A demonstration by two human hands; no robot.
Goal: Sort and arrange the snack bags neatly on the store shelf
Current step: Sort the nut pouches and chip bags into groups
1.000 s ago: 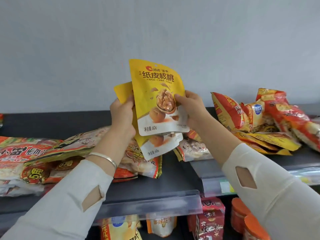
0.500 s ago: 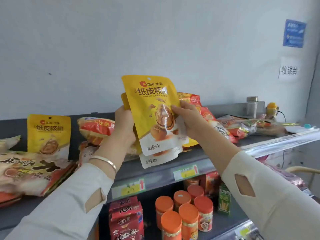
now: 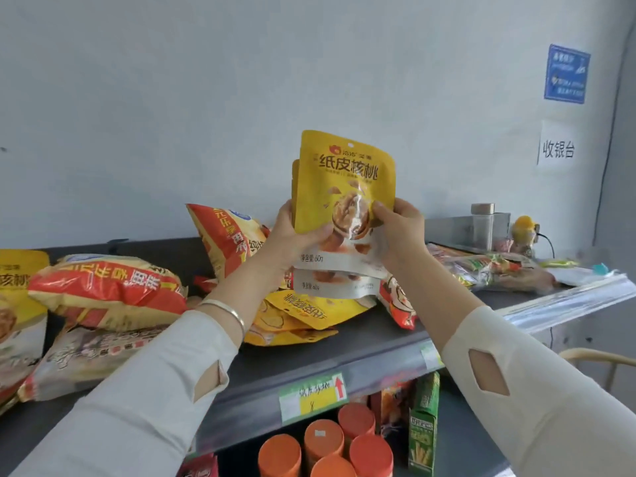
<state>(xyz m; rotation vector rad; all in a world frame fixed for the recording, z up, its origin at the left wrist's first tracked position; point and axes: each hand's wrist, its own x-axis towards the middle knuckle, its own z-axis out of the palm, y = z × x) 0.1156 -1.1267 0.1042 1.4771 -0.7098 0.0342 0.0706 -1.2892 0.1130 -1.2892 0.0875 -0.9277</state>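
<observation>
Now the left hand [image 3: 296, 235] and right hand [image 3: 399, 232] hold a stack of yellow walnut pouches [image 3: 344, 173] upright above the middle of the shelf [image 3: 361, 342], fingers [image 3: 380, 207] clasping each side edge. Two pouches show plainly, perhaps a third behind. Red-and-yellow snack bags [image 3: 110, 290] lie heaped at the left.

Two yellow foil walnut pouches [image 3: 344, 187], one behind the other, are held above flat yellow snack bags [image 3: 303, 313] lying on the dark grey metal shelf [image 3: 378, 339]; a puffy red-and-yellow plastic bag [image 3: 110, 290] lies left of them, and orange-lidded round canisters [image 3: 323, 438] stand on the tier below
</observation>
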